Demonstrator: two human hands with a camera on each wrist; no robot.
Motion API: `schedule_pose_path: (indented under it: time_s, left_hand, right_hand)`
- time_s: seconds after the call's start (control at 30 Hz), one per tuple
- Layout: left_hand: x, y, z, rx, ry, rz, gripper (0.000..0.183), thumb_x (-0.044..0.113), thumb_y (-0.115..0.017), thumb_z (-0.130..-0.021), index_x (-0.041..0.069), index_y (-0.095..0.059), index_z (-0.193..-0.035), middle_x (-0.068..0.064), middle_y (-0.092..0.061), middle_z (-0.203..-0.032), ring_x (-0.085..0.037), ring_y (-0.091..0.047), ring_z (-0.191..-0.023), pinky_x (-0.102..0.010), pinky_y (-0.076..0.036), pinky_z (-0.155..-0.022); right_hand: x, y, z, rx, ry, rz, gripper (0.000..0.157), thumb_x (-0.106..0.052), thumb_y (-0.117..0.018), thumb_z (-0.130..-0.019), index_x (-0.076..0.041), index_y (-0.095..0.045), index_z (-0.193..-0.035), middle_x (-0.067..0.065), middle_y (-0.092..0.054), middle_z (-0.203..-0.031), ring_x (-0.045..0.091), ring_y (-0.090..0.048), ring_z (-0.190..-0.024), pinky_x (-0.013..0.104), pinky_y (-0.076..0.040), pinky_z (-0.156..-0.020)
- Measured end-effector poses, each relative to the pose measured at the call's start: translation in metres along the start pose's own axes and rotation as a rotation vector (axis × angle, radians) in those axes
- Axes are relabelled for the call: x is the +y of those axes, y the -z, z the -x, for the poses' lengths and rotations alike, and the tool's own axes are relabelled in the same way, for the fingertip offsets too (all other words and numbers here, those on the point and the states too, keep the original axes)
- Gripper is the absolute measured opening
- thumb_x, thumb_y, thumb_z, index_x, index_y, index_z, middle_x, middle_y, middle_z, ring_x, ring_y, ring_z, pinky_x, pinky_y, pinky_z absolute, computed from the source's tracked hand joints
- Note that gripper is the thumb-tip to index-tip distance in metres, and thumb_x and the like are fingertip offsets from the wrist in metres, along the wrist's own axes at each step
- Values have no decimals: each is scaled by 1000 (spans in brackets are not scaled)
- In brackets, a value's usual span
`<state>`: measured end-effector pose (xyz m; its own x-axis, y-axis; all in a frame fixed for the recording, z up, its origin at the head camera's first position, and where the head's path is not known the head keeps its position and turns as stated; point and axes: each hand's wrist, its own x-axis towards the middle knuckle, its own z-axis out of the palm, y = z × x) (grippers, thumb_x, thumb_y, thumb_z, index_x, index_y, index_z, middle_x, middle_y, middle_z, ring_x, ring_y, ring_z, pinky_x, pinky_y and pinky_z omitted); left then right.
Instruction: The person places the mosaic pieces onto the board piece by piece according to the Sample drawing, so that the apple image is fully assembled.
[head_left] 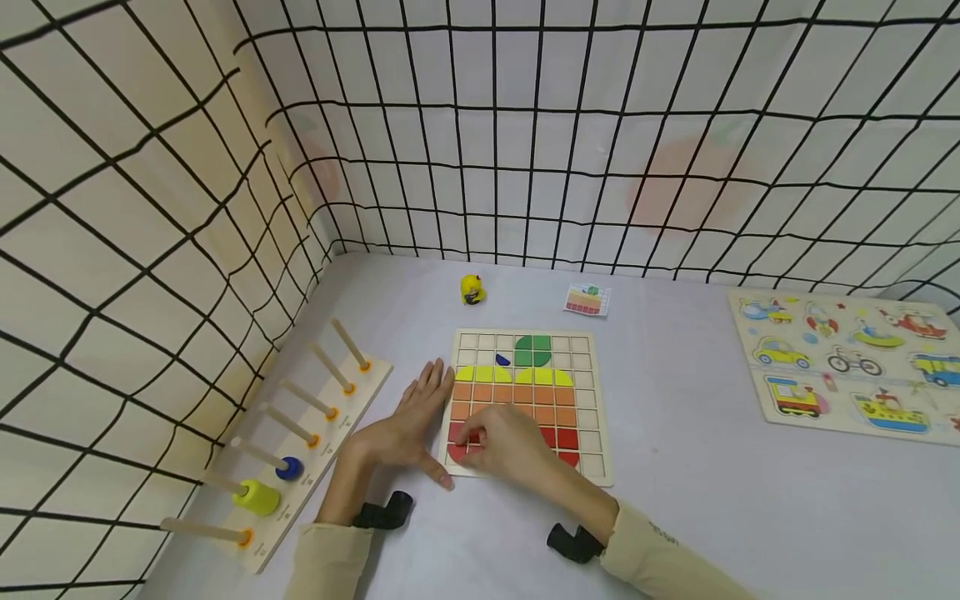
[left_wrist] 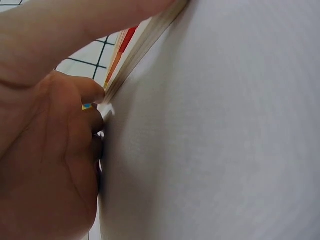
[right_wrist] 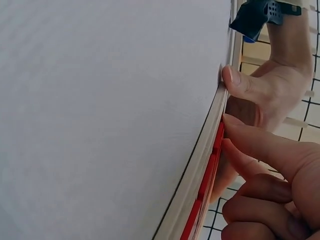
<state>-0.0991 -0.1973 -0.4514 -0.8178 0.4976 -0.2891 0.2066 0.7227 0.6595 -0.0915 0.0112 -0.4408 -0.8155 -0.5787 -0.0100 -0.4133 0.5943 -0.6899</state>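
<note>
A wooden grid board [head_left: 589, 392] lies flat before me, filled with colored tiles: green leaf pieces [head_left: 532, 351], a yellow row [head_left: 543, 377], orange rows and red rows. A small dark blue piece [head_left: 502, 360] sits left of the green. My left hand [head_left: 401, 433] rests with fingers spread along the board's left edge, its thumb near the lower left corner. My right hand [head_left: 513, 442] reaches over the lower rows, thumb and index finger pinching a rounded red tile [head_left: 455, 453] at that corner. Its other fingers are curled and cover part of the red rows.
Left of the board stands a peg stand [head_left: 375, 371] with a yellow-green bead stack [head_left: 257, 497] and a blue bead [head_left: 289, 468]. Behind are a rubber duck [head_left: 472, 288] and a pattern card [head_left: 587, 300]. A vehicle puzzle [head_left: 847, 367] lies at right. Black netting [head_left: 493, 111] encloses the table.
</note>
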Motion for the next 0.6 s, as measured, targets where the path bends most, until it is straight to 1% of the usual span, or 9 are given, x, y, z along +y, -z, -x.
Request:
schedule_pose_path:
  time_s: [0.1, 0.17, 0.23, 0.33, 0.43, 0.5, 0.57, 0.6]
  left_hand:
    - [0, 0, -1, -5, 6, 2, 149, 37, -100, -62, 4, 2, -166, -18, 19, -173, -38, 21, -160, -61, 4, -130]
    - [0, 0, -1, -8, 10, 2, 150, 37, -100, -62, 5, 3, -166, -17, 19, -173, -37, 22, -160, -60, 4, -131]
    - [0, 0, -1, -10, 9, 4, 150, 37, -100, -61, 6, 3, -166, -16, 20, -173, -36, 22, -160, -60, 4, -131]
    - [-1, 1, -1, -12, 16, 10, 151, 37, -101, -61, 6, 3, -166, -15, 20, -173, -36, 22, -160, -59, 4, -131]
    - [-1, 1, 3, -5, 35, 20, 150, 37, -101, -61, 4, 2, -166, -16, 17, -173, -36, 20, -161, -60, 2, -131]
    - [0, 3, 7, 10, 49, 27, 148, 36, -100, -63, 4, 1, -166, -16, 15, -174, -35, 16, -162, -58, 0, -132]
    - [5, 7, 12, 35, 51, 28, 142, 34, -98, -68, 5, 0, -166, -14, 12, -175, -33, 13, -163, -56, -1, -132]
    - [8, 10, 14, 60, 43, 30, 137, 31, -96, -72, 6, -1, -166, -14, 10, -175, -32, 10, -163, -56, -1, -132]
  right_hand:
    - [1, 2, 2, -13, -20, -5, 13, -13, -88, -80, -12, -83, -92, -9, -52, -59, 7, -45, -60, 19, -30, -52]
    - [3, 6, 5, -21, -50, -23, 13, -15, -87, -82, -13, -83, -95, -9, -49, -58, 7, -43, -57, 19, -28, -51]
    - [7, 14, 10, -22, -91, -70, 14, -18, -85, -85, -14, -82, -98, -8, -44, -55, 7, -40, -52, 19, -26, -49]
    - [18, 34, 20, 4, -141, -143, 16, -23, -83, -88, -15, -81, -102, -7, -39, -54, 9, -37, -49, 19, -24, -48]
    - [33, 58, 32, 52, -164, -179, 24, -23, -82, -89, -13, -79, -110, -6, -38, -56, 10, -37, -52, 19, -26, -48]
    - [45, 75, 42, 111, -174, -187, 32, -22, -82, -89, -11, -75, -118, -5, -37, -59, 9, -37, -54, 21, -27, -49]
    - [56, 90, 53, 179, -188, -192, 39, -20, -82, -90, -11, -71, -126, -4, -38, -61, 9, -37, -56, 22, -29, -49]
    - [60, 97, 58, 212, -194, -197, 41, -20, -81, -90, -11, -69, -128, -3, -38, -62, 9, -38, -56, 22, -29, -49]
